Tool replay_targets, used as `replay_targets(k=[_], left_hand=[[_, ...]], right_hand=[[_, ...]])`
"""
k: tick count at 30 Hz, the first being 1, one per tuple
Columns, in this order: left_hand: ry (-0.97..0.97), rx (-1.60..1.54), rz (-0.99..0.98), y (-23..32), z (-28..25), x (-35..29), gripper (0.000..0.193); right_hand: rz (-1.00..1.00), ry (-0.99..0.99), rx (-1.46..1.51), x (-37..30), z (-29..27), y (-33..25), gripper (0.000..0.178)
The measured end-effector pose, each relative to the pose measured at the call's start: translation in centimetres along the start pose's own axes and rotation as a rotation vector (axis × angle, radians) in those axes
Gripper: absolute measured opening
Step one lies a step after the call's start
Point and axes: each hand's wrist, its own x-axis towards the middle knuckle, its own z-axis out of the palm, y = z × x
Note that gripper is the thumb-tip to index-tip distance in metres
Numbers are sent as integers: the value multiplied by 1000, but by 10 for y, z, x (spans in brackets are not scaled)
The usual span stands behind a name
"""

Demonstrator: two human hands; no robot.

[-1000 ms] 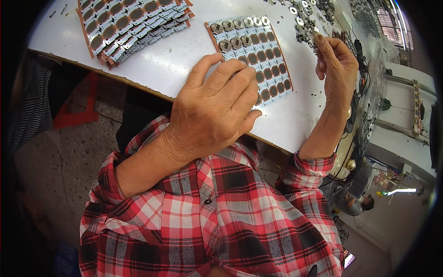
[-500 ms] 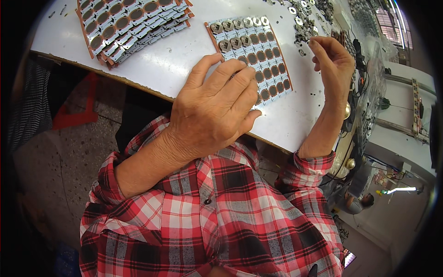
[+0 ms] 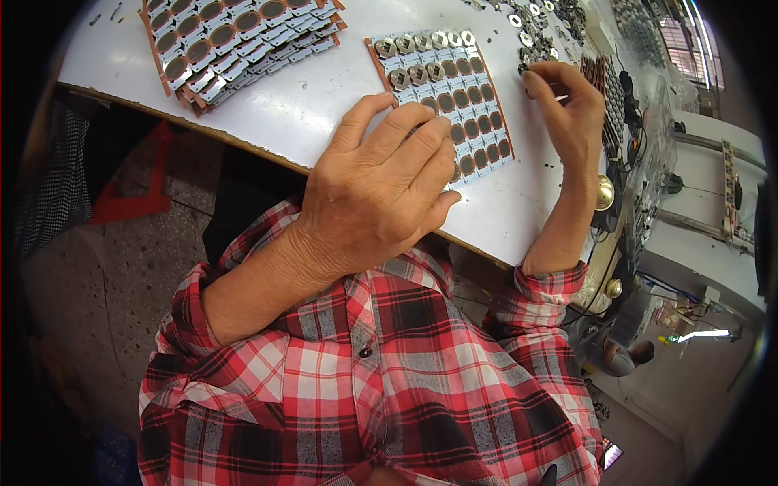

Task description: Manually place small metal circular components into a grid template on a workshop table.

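Several metal pcs [image 3: 417, 74], rect. panel [image 3: 472, 112], wrinkled L hand [image 3: 379, 180]

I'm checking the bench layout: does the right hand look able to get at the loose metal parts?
Probably yes: the right hand is beside the loose metal parts, with nothing visible blocking the way, and the left hand is off to the side, over the panel.
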Motion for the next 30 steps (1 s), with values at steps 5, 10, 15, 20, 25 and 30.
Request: replay_targets(k=[5,10,15,20,25,30], left_hand=[[5,9,14,-1,0,0,46],[19,4,15,-1,1,0,46],[17,4,12,-2,1,-1,46],[39,4,8,-2,4,-1,38],[35,11,6,0,2,0,38],[4,0,2,-1,1,0,46]], right_hand=[[20,38,-112,5,7,9,14],[137,96,212,4,-2,18,16],[222,114,130,1,-22,18,17],[282,86,108,-1,-27,14,16],[312,54,137,-2,-15,4,15],[205,-7,-92,-1,-8,10,16]])
